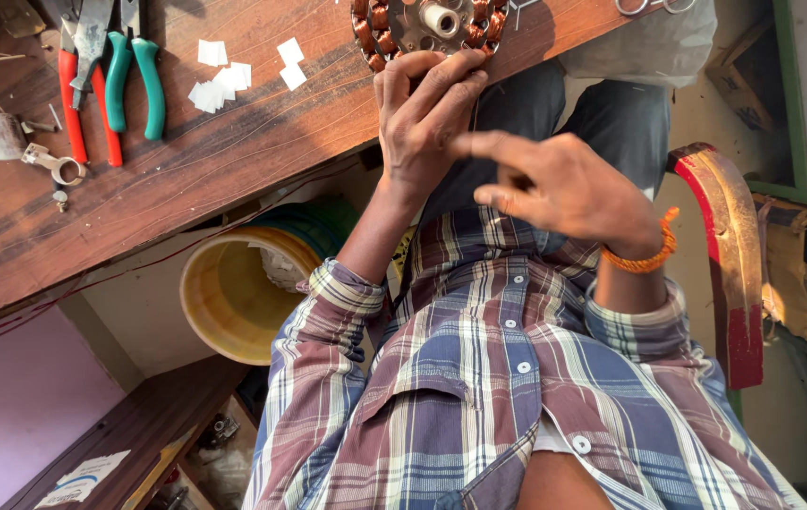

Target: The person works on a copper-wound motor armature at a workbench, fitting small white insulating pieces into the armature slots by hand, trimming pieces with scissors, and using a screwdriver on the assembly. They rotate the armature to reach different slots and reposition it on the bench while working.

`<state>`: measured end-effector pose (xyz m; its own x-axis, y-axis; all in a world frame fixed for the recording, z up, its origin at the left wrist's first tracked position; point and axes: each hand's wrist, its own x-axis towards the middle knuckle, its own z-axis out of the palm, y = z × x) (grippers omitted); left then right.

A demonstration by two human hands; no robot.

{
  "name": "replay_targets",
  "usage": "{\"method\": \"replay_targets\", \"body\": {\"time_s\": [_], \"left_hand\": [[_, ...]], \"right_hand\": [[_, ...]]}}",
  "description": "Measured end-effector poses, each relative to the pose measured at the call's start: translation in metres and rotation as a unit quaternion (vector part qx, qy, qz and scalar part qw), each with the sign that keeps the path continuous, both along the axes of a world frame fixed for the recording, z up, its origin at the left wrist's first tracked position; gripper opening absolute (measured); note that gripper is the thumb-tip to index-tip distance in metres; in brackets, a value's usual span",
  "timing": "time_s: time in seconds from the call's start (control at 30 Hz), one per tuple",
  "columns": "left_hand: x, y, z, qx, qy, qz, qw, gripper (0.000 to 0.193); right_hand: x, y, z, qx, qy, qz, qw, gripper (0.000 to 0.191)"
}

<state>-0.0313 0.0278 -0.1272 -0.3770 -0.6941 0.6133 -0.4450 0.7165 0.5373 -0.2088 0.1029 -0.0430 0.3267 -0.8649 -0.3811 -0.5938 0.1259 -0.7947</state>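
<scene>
Left hand fingertips touch wound stator, grip loose; right hand open, empty

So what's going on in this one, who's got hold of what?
A person in a checked shirt sits at a wooden workbench. The left hand rests its fingers on the edge of a round motor part wound with copper coils. The right hand, with an orange band at the wrist, is raised beside it with a finger out and appears to hold nothing. Pliers with red and green handles and small white paper pieces lie untouched on the bench. A yellow bucket stands below.
</scene>
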Motion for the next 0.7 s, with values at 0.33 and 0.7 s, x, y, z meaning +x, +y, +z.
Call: {"method": "replay_targets", "body": {"time_s": [0.33,0.7], "left_hand": [[-0.001,-0.001,-0.002,-0.015,-0.007,-0.003,1.000,0.025],[-0.002,0.002,-0.006,-0.016,-0.032,0.020,0.999,0.023]], "right_hand": [[-0.004,-0.002,-0.001,-0.095,0.036,-0.020,0.995,0.033],[-0.003,-0.002,-0.010,-0.036,0.003,-0.013,0.999,0.048]]}}
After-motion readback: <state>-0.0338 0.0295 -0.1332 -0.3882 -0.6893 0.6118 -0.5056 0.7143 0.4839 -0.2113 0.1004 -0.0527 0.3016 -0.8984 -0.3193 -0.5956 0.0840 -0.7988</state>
